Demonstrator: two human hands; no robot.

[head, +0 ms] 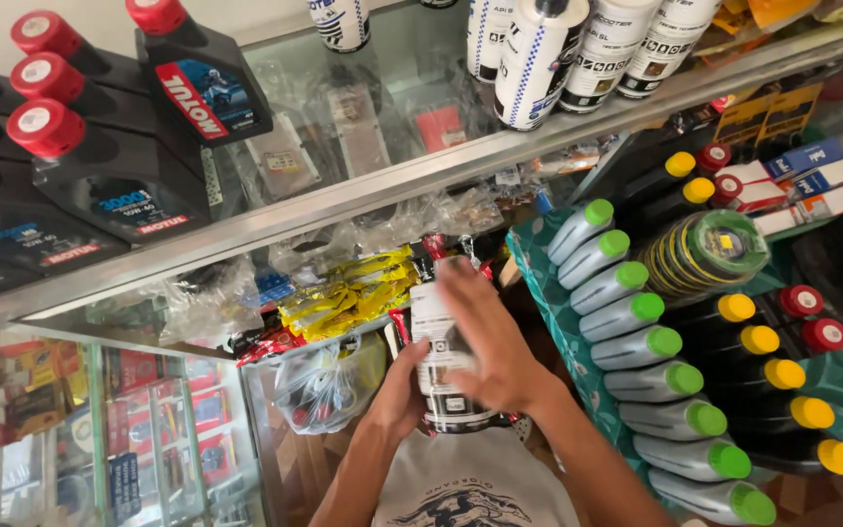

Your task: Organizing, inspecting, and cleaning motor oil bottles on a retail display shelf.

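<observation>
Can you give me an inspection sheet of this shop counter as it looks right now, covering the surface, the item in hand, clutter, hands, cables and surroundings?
Surface: glass counter top with a metal front edge; stock stands on it.
Things in hand: one white-labelled container, upright, held below the counter edge.
Clutter: yellow packets and clear plastic bags packed on the shelf under the glass.
Hands: left hand grips the container low down; right hand lies across its label.
Cables: nothing seen.
Surroundings: black red-capped bottles on the counter at left, white bottles at the back, grey green-capped bottles and black yellow-capped bottles racked at right.
</observation>
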